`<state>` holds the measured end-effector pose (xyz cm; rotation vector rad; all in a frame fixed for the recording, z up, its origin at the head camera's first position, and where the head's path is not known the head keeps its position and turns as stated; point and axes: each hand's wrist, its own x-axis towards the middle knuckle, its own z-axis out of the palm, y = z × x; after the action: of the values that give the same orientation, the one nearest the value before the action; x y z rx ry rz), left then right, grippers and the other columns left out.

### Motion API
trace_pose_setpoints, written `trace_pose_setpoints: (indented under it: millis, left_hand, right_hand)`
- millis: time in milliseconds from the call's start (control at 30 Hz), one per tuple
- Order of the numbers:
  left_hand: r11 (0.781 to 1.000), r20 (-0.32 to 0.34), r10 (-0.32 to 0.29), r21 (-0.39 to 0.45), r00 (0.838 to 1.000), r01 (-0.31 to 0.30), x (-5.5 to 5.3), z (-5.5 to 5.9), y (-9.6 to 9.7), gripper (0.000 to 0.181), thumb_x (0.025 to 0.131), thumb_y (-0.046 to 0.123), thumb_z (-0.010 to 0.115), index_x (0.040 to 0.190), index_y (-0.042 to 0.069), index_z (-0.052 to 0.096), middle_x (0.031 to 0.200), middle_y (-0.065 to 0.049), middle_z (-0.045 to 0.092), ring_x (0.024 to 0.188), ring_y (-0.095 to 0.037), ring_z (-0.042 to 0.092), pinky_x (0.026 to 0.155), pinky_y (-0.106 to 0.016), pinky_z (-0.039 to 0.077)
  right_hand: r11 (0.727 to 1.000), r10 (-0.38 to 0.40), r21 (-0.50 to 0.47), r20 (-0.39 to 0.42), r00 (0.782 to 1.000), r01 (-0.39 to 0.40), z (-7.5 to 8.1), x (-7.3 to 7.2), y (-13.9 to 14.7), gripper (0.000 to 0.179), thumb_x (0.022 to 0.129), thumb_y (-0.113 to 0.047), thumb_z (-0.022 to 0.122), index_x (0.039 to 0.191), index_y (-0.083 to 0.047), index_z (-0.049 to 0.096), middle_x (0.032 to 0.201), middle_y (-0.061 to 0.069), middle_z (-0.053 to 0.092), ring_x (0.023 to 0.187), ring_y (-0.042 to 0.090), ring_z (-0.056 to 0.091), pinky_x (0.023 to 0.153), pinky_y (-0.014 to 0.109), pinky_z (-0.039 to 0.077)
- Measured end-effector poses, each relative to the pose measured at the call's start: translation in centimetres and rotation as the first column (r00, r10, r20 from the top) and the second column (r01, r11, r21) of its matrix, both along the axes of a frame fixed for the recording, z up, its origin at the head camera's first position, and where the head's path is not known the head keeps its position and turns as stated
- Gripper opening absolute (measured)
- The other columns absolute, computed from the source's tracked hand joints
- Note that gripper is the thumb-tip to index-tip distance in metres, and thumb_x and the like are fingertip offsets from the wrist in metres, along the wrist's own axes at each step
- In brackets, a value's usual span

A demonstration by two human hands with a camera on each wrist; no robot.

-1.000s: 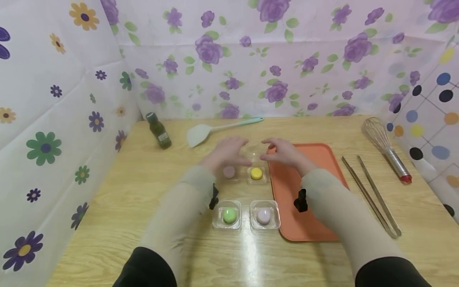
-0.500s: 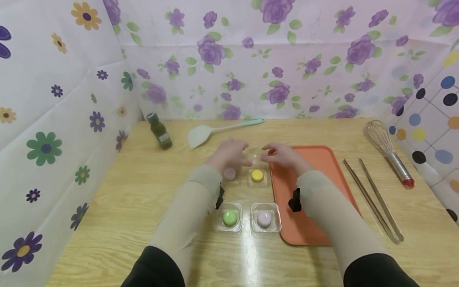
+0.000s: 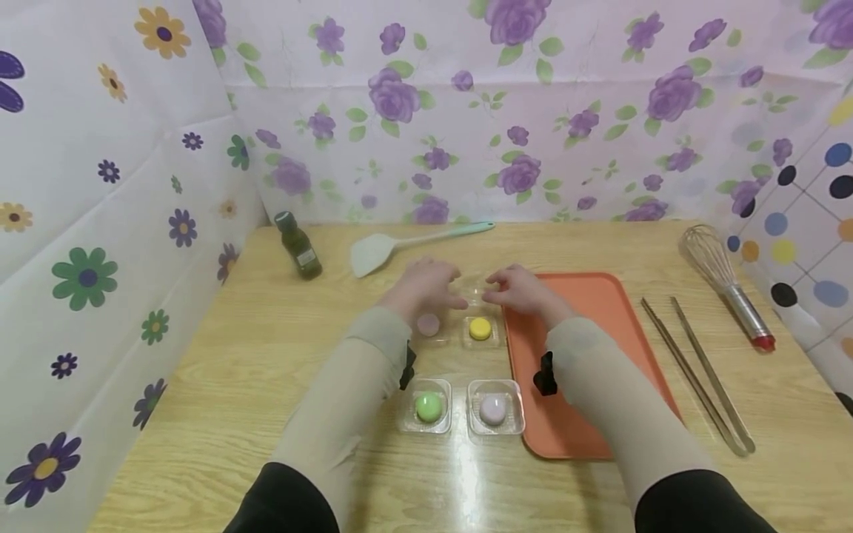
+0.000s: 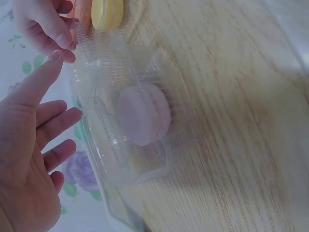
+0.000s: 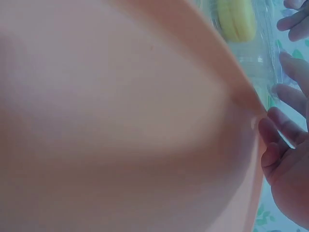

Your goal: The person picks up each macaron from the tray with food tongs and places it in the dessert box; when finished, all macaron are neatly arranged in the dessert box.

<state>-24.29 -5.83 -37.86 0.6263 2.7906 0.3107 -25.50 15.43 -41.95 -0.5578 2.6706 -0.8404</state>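
Observation:
My left hand (image 3: 423,287) hovers over the back left clear plastic box (image 4: 171,145), fingers spread and loosely bent, holding nothing. Inside that box sits a pale pink macaron (image 4: 145,114). To its right, a yellow macaron (image 3: 480,329) lies in another clear box, whose raised lid (image 3: 474,293) shows between my hands. My right hand (image 3: 521,289), fingers loosely curved and empty, is over the far left corner of the orange tray (image 5: 120,96); its fingertips are right at the tray's rim in the right wrist view.
Nearer me stand two open clear boxes, one with a green macaron (image 3: 429,406), one with a pale lilac macaron (image 3: 493,409). A spatula (image 3: 373,253) and a dark green bottle (image 3: 298,246) lie behind. Tongs (image 3: 700,374) and a whisk (image 3: 728,287) lie right of the tray.
Both forearms have drawn slightly inward, the right sleeve shifting left over the tray. The hands keep nearly the same place and pose; the head view has tilted a little.

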Motion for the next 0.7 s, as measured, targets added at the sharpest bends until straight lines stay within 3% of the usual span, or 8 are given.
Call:
trace_pose_setpoints:
  millis: [233, 467, 700]
  left_hand:
    - [0.999, 0.034, 0.005, 0.034, 0.999, -0.006, 0.1, 0.1, 0.0, 0.069, 0.080, 0.047, 0.069, 0.137, 0.013, 0.047, 0.135, -0.002, 0.051, 0.129, -0.027, 0.036, 0.110, -0.045, 0.017]
    - [0.999, -0.048, -0.023, 0.028, 0.999, 0.025, -0.6, 0.5, -0.3, 0.079, 0.079, 0.049, 0.069, 0.142, 0.012, 0.039, 0.141, -0.004, 0.045, 0.129, -0.025, 0.039, 0.108, -0.041, 0.026]
    - [0.995, -0.097, -0.041, 0.089, 0.994, 0.049, -0.3, 1.5, -0.5, 0.096, 0.075, 0.048, 0.074, 0.148, 0.011, 0.025, 0.151, -0.009, 0.028, 0.137, -0.029, 0.024, 0.112, -0.047, 0.014]
  right_hand:
    - [1.000, 0.004, -0.006, -0.014, 1.000, -0.005, 0.2, 0.1, -0.1, 0.047, 0.093, -0.031, 0.056, 0.127, 0.002, 0.055, 0.128, 0.025, 0.050, 0.119, 0.038, 0.045, 0.098, 0.051, 0.038]
    - [0.998, -0.051, -0.048, -0.022, 0.998, 0.050, 2.0, 1.0, 0.4, 0.049, 0.093, -0.031, 0.056, 0.129, 0.002, 0.053, 0.125, 0.023, 0.049, 0.110, 0.037, 0.052, 0.091, 0.050, 0.044]
    - [0.990, -0.059, -0.130, 0.009, 0.998, 0.059, 3.7, 1.1, 0.7, 0.054, 0.093, -0.037, 0.055, 0.136, -0.005, 0.048, 0.133, 0.016, 0.045, 0.111, 0.035, 0.052, 0.088, 0.049, 0.046]
